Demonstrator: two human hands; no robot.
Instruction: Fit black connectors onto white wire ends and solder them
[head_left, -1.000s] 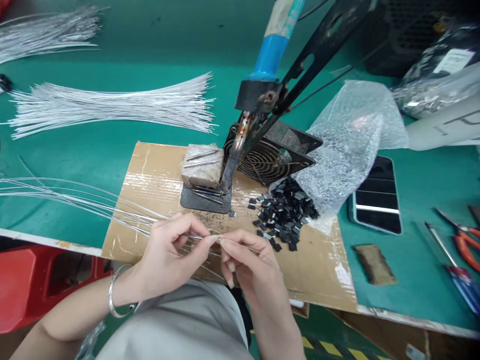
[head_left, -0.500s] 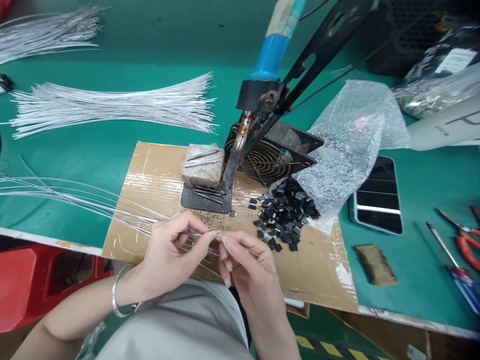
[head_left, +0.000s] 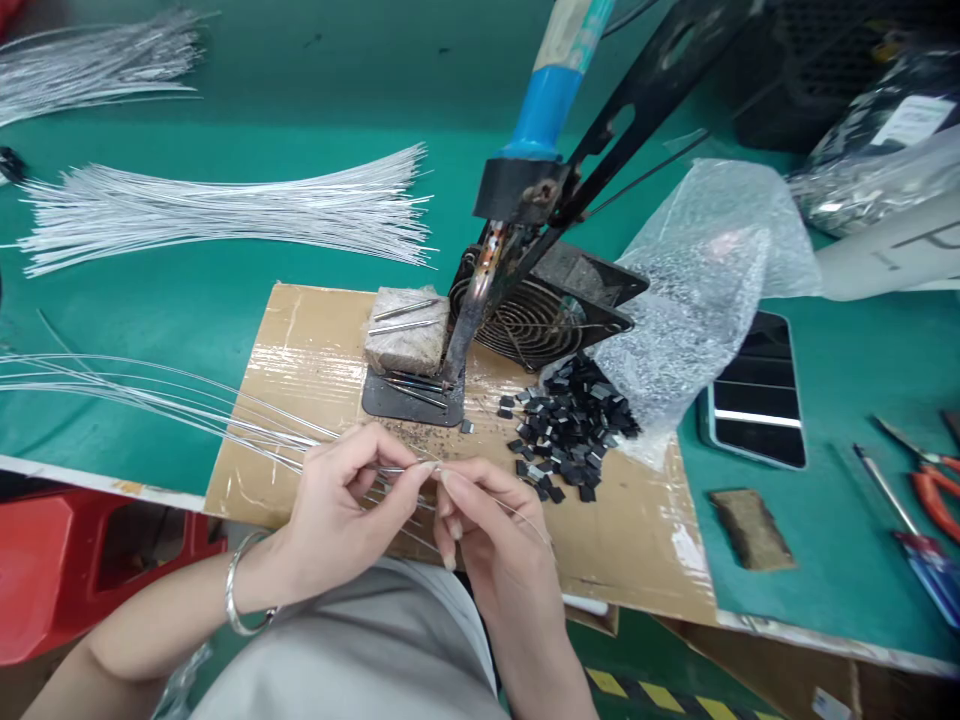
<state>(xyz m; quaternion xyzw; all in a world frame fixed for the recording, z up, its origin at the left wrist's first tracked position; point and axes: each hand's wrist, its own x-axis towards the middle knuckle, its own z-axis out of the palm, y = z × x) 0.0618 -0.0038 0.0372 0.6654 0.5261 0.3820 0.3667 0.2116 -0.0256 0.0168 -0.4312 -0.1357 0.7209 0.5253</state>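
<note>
A: Fingertips [head_left: 429,470] first?

B: Pinched narrow. Left hand [head_left: 341,510], thumb and forefinger closed on the thin silver wires [head_left: 225,420]; right hand [head_left: 487,530], fingertips pressed tip to tip against the left ones, nipping the same wire ends. Other right fingers curled under.

A: And the wires themselves?

B: Fanning away to the left of the pinch, out across the cardboard sheet [head_left: 315,350] and over its edge onto the green table [head_left: 187,300]. One strand curving off to the right, past the right knuckles.

A: Just beyond the fingertips?

B: Grey metal plate [head_left: 409,400], with a stone-like block [head_left: 406,330] behind it and a soldering iron [head_left: 517,190] on a black stand slanting down onto the plate. Black fan grille [head_left: 532,320] right of the iron.

A: Right of the pinch?

B: Heap of small black parts [head_left: 570,425], near the right hand but apart from it, spilling from a bubble-wrap bag [head_left: 697,280]. Farther right, a phone [head_left: 754,395] lying flat, a brown pad [head_left: 750,528], red-handled cutters [head_left: 930,480] at the edge of view.

A: Far side, left?

B: Big bundle of silver wires [head_left: 225,210], well apart from the hands; another bundle [head_left: 97,60] at the top corner.

A: On the wrist?

B: Silver bangle [head_left: 236,595], left wrist. Red stool [head_left: 75,570] below the table edge, left of the arm.
</note>
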